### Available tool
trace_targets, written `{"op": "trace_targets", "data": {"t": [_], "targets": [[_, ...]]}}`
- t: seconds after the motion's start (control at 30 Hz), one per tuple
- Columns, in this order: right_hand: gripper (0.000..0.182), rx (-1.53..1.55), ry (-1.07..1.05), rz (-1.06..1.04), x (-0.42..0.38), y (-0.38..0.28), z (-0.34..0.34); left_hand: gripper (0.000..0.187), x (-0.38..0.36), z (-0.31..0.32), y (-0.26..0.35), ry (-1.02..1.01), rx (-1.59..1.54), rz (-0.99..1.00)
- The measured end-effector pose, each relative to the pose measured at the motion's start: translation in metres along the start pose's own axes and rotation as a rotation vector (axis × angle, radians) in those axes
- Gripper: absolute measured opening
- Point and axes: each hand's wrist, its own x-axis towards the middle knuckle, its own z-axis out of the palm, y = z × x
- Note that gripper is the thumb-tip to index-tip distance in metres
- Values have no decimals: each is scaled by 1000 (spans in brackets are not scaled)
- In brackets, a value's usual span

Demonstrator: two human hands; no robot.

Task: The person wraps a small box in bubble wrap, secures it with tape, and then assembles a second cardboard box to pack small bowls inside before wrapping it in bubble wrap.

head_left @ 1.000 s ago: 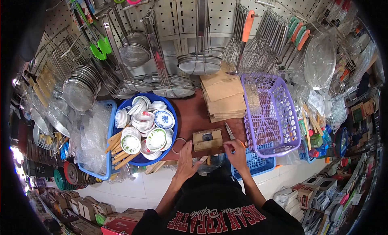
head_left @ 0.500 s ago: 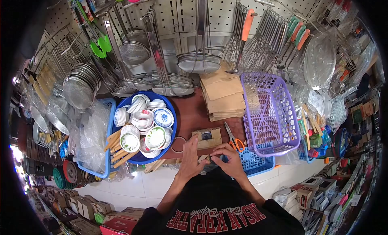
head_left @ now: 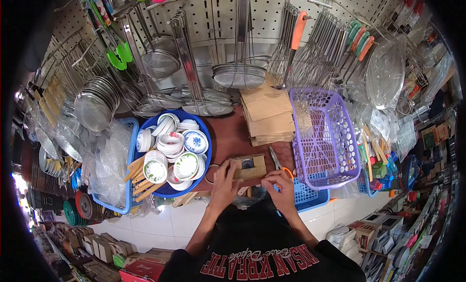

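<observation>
A small brown cardboard box (head_left: 252,173) with a dark picture or opening on its top lies near the table's front edge. My left hand (head_left: 223,189) is at its left end, fingers bent and apart, close to a ring-shaped roll (head_left: 211,174) that it partly covers. My right hand (head_left: 281,190) is off the box's lower right corner, thumb and fingers pinched together. What the pinch holds, I cannot tell. Clear, shiny film (head_left: 246,201) shows between the hands at the table edge. Beyond my right hand lie scissors with orange handles (head_left: 287,172).
A blue basin (head_left: 209,158) of stacked small bowls stands left, beside a light-blue basket (head_left: 132,175) of plastic wrap. Brown flat cardboard pieces (head_left: 267,109) are piled behind the box. A purple basket (head_left: 298,151) stands right, over a blue basket (head_left: 310,199). Strainers (head_left: 238,78) hang behind.
My left hand has drawn back slightly, its fingers now bent rather than stretched. My right hand has moved right and away from the left, widening the gap between them.
</observation>
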Motion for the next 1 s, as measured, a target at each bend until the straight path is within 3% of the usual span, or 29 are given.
{"op": "trace_targets", "data": {"t": [0.23,0.53,1.0], "targets": [[10,168,-66,120,4,20,-1,49,10,28,-45,37,-80,-107],[12,70,-219,159,24,69,20,27,2,45,-59,99,115,10],[20,-294,-493,-27,72,100,55,36,-12,55,-72,64,148,115]]}}
